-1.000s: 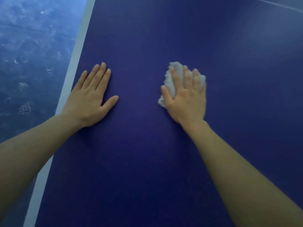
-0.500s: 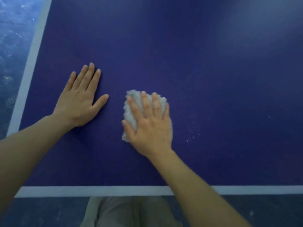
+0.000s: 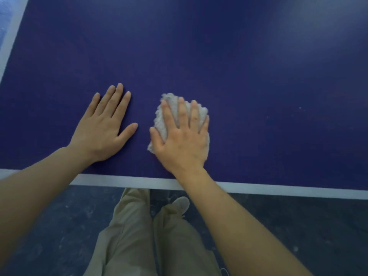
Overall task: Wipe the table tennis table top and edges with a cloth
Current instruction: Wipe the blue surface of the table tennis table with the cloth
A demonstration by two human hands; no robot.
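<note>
Flat and spread, our right hand [image 3: 182, 138] presses down on the cloth [image 3: 173, 108] with straight fingers; nothing is curled around it, the palm and fingers simply pin it to the surface. That cloth is a small, pale, fluffy wad that shows past our fingertips at the far side and beside our thumb on the left, and it lies on the dark blue table top [image 3: 258, 76], near the edge closest to us. Our left hand [image 3: 103, 130] lies just beside it, apart from the cloth, palm down on the bare blue surface with fingers straight and close together and the thumb angled out toward the right hand; it holds nothing. Along the near edge runs the white border line [image 3: 278, 189], and another white line [image 3: 10, 42] runs up the left side. Below the edge we see our khaki trousers [image 3: 139, 236], one light shoe [image 3: 182, 204] and the dark, scuffed floor [image 3: 308, 226].
</note>
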